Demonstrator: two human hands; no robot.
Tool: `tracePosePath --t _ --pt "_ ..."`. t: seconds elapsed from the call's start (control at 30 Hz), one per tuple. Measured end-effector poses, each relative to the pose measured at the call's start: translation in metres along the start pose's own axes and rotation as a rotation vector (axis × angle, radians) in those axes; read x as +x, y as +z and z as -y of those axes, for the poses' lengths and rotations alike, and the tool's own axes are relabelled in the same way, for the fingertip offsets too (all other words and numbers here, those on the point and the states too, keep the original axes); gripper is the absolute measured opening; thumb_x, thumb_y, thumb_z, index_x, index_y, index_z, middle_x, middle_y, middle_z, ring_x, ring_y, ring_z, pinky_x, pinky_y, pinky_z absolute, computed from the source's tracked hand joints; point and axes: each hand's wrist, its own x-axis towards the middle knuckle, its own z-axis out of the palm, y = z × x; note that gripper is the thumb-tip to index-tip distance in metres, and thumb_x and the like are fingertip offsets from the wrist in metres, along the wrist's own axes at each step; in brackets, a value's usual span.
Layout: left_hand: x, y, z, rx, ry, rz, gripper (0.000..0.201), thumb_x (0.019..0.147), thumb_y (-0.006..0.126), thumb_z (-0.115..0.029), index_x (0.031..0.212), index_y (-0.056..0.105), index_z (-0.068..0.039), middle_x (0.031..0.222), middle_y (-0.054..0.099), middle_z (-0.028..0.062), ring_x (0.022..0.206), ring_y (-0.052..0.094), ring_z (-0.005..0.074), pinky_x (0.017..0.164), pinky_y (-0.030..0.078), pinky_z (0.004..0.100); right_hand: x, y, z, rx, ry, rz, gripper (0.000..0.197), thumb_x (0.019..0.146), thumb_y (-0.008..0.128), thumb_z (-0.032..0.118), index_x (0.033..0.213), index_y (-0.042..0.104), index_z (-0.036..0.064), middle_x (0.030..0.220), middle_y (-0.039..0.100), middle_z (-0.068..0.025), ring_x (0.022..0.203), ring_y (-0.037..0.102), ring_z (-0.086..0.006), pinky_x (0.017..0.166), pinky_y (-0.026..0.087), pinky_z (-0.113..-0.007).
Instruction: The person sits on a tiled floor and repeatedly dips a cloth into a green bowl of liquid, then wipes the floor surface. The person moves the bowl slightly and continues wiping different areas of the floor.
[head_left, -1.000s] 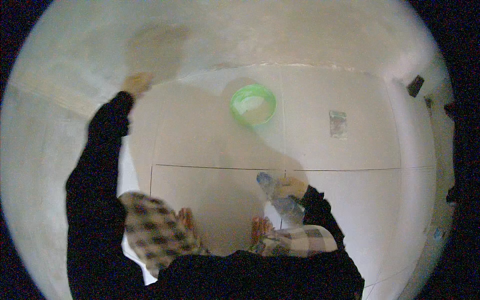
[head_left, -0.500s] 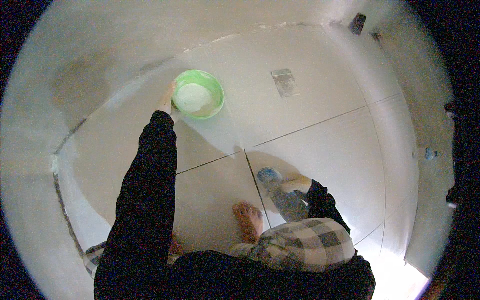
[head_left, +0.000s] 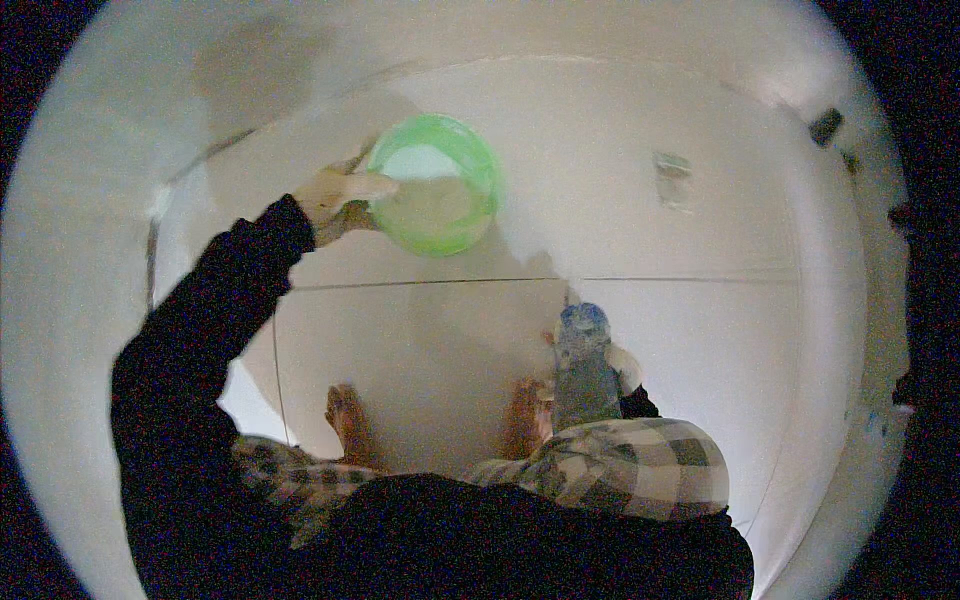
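My left hand (head_left: 338,194) grips the left rim of a round green basin (head_left: 488,188), with the thumb over the edge. Inside the basin there is a pale patch at the far side and a duller area nearer me; whether it holds water I cannot tell. My right hand (head_left: 626,368) is partly hidden behind a grey shoe (head_left: 588,375) with a blue toe end. It holds the shoe upright beside my right knee, toe end pointing away from me. Both things are blurred.
A small square drain cover (head_left: 674,182) is set in the tiled floor (head_left: 700,330) at the far right. A dark block (head_left: 826,127) sits by the right wall. My bare feet (head_left: 348,420) are on the tiles, and walls curve round the left and far sides.
The view has turned. My left arm is more bent, and the basin looks larger and closer. The shoe has gone from slanting to nearly straight, now covering more of my right hand.
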Motion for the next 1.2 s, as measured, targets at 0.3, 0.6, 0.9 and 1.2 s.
tracePosePath --t 0.3,0.6,0.9,1.2 --pt "-0.193 -0.119 0.079 -0.132 0.092 -0.422 0.095 0.085 0.071 -0.008 0.155 0.008 -0.021 0.125 0.059 0.0163 0.1 0.065 0.0245 0.075 0.062 0.0417 0.01 0.073 0.018 -0.121 0.086 0.059 0.036 0.082 0.069 0.026 0.109 0.066 0.0017 0.091 0.07 -0.0088 0.081 0.067 -0.0195 0.072 0.054 -0.036" --pt "-0.235 -0.182 0.232 -0.445 0.351 -0.949 0.084 0.085 0.068 -0.009 0.154 0.02 -0.021 0.127 0.055 0.0136 0.106 0.061 0.0238 0.075 0.059 0.0391 0.034 0.067 0.157 -1.323 0.228 -0.395 0.029 0.089 0.064 0.029 0.103 0.061 0.0044 0.082 0.068 -0.0099 0.075 0.068 -0.0218 0.07 0.056 -0.036" --pt "-0.25 -0.157 0.26 -0.888 0.342 -1.2 0.062 0.091 0.063 -0.022 0.145 0.036 -0.008 0.131 0.054 0.0107 0.115 0.056 0.0245 0.097 0.048 0.0389 0.144 0.142 0.266 0.019 0.419 0.116 0.079 0.081 0.073 0.043 0.139 0.041 0.0004 0.101 0.068 -0.0184 0.094 0.067 -0.0356 0.085 0.055 -0.052" --pt "-0.208 -0.191 0.288 -1.169 0.588 -0.949 0.046 0.1 0.052 -0.037 0.137 0.049 -0.009 0.128 0.06 0.0074 0.116 0.058 0.0191 0.096 0.051 0.0362 0.155 0.151 0.17 -0.384 0.685 0.314 0.083 0.065 0.078 0.04 0.132 0.053 -0.0023 0.13 0.059 -0.0134 0.115 0.059 -0.0254 0.101 0.045 -0.038"
